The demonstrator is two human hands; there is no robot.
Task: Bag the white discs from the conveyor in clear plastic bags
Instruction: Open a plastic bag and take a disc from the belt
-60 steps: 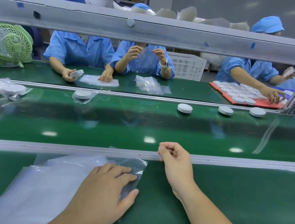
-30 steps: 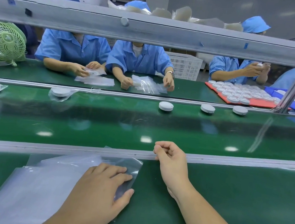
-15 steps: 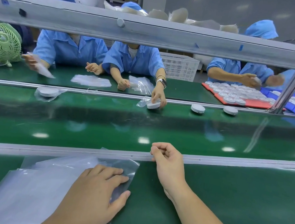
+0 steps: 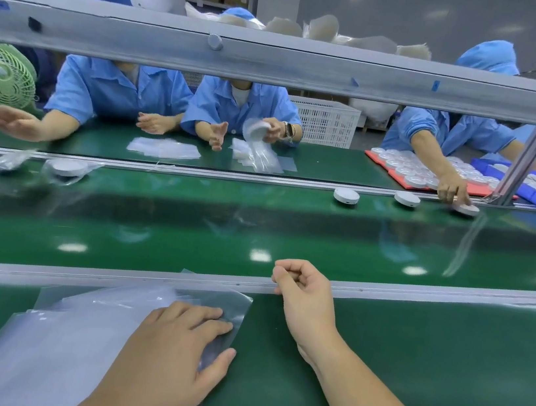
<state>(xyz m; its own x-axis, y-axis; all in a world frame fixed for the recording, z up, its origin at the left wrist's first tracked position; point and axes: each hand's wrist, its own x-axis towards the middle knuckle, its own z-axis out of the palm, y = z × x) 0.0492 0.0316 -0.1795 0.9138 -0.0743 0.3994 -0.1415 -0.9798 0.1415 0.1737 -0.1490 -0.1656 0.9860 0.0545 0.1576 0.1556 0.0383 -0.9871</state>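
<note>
The left hand (image 4: 169, 354) is lying flat, fingers straight, on the pile of clear bags (image 4: 69, 330) on the worktop (image 4: 424, 379). The pile is pointing up-right toward the rail (image 4: 419, 294). The right hand (image 4: 302, 293) is resting there, fingers curled, holding nothing. Three white discs (image 4: 346, 196) are lying flat on the far side of the belt (image 4: 256, 228).

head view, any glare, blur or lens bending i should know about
In the head view, ceiling lights glare as white patches on the glossy conveyor belt; the wide lens bows the overhead metal rail; a far worker's hand looks slightly motion-blurred; the left hand on the clear bags and the right hand are sharp.
</note>
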